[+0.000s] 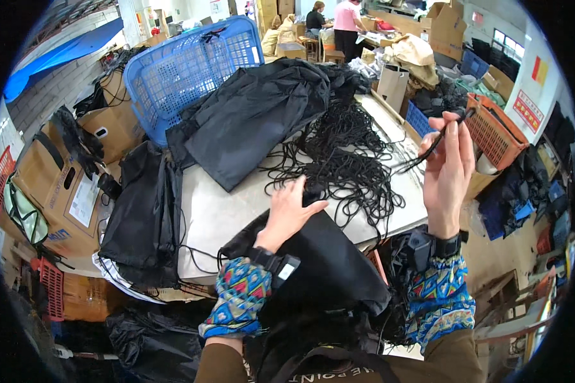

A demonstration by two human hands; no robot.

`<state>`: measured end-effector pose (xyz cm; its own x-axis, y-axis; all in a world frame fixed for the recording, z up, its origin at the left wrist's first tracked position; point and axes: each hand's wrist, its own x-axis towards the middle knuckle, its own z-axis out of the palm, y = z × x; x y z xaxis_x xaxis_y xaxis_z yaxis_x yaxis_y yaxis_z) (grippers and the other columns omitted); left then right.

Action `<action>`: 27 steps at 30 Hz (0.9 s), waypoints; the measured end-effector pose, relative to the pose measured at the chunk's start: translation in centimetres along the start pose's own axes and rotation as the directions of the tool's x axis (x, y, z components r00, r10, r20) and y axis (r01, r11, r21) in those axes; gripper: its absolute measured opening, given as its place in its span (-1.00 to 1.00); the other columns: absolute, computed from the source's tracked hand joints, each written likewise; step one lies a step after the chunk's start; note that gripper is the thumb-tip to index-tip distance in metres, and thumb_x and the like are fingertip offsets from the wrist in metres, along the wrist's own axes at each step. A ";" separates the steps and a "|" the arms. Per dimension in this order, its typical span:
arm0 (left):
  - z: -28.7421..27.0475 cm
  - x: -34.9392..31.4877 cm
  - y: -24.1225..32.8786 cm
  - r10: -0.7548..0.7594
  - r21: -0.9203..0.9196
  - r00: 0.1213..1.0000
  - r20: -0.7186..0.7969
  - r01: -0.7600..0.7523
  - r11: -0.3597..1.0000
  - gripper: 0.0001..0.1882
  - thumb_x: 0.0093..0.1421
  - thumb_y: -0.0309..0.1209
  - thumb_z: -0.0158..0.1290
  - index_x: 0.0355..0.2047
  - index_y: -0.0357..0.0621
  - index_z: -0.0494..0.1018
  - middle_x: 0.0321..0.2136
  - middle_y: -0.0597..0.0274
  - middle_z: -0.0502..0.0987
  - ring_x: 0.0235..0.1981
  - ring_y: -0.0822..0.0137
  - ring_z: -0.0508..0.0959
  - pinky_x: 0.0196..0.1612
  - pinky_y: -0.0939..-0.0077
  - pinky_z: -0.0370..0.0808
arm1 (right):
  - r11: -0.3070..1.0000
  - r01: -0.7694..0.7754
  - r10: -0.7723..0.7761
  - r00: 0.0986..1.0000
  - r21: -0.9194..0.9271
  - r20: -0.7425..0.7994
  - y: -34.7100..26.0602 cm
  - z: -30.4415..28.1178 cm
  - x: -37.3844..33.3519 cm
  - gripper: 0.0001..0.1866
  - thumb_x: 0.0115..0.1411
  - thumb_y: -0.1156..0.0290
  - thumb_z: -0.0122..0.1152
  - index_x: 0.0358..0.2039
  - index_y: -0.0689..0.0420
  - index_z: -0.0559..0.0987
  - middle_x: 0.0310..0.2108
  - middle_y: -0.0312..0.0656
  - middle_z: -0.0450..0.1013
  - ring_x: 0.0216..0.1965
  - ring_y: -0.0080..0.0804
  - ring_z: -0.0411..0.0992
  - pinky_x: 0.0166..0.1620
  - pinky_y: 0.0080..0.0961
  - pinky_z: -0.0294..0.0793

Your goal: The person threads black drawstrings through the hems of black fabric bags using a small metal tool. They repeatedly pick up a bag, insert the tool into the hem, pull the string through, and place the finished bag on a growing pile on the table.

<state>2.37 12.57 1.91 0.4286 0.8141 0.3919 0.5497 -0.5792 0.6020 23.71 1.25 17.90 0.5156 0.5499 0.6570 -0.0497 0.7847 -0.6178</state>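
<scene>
Pale tabletop [214, 207] bears tangled black cords [348, 153] beside creased fabric [252, 118]. Left hand [289, 214], fingers loosely spread, rests on smooth black cloth [326, 255]; right hand [450, 166] pinches a thin cord [433, 147]

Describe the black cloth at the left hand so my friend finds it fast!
Find the white table in the middle, then the tangle of black cords on it. Just nearer the person, at the table's near edge, the left hand touches the cloth. Unlike the black cloth at the table's left and the one farther back, this one has a hand on it.
</scene>
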 end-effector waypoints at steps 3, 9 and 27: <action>0.9 0.6 0.7 -0.039 -0.136 0.997 0.072 0.049 0.989 -0.43 0.10 -0.03 0.09 -0.14 -0.35 0.44 -0.20 -0.14 0.50 -0.15 0.00 0.49 -0.11 0.32 0.41 | 0.888 0.226 -0.213 0.974 -0.400 0.077 -2.5 -1.0 -0.9 -0.75 0.34 0.45 -0.16 -0.07 0.30 0.41 -0.30 -0.12 0.46 -0.41 -0.54 0.39 -0.33 -0.61 0.42; -6.5 -7.8 -2.0 -0.198 -0.500 0.978 0.060 0.202 0.842 -0.67 0.26 -0.27 -0.06 -0.42 -0.34 0.45 -0.58 0.27 0.41 -0.48 0.49 0.38 -0.38 0.58 0.33 | -0.101 0.721 -0.255 0.648 -0.686 0.718 -3.4 -10.7 0.4 -0.67 0.08 0.73 0.02 -0.09 0.31 0.48 -0.34 0.01 0.49 -0.33 -0.23 0.50 -0.27 -0.45 0.48; -17.3 -21.9 -0.8 -0.679 -0.695 0.523 -0.515 0.208 0.688 -0.65 0.27 -0.34 -0.11 -0.66 -0.19 0.30 -0.70 0.37 0.30 -0.69 0.52 0.31 -0.59 0.60 0.27 | 0.340 0.563 0.504 0.567 -0.753 0.652 7.8 -8.4 -0.6 -0.60 0.05 0.57 0.02 -0.05 0.02 0.49 -0.27 -0.12 0.49 -0.31 -0.24 0.49 -0.30 -0.40 0.48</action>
<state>-19.88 -4.08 4.84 -0.5182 0.8412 0.1544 -0.0313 -0.1991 0.9795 30.20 4.66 9.09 -0.2899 0.8935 0.3429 0.9178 0.3611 -0.1651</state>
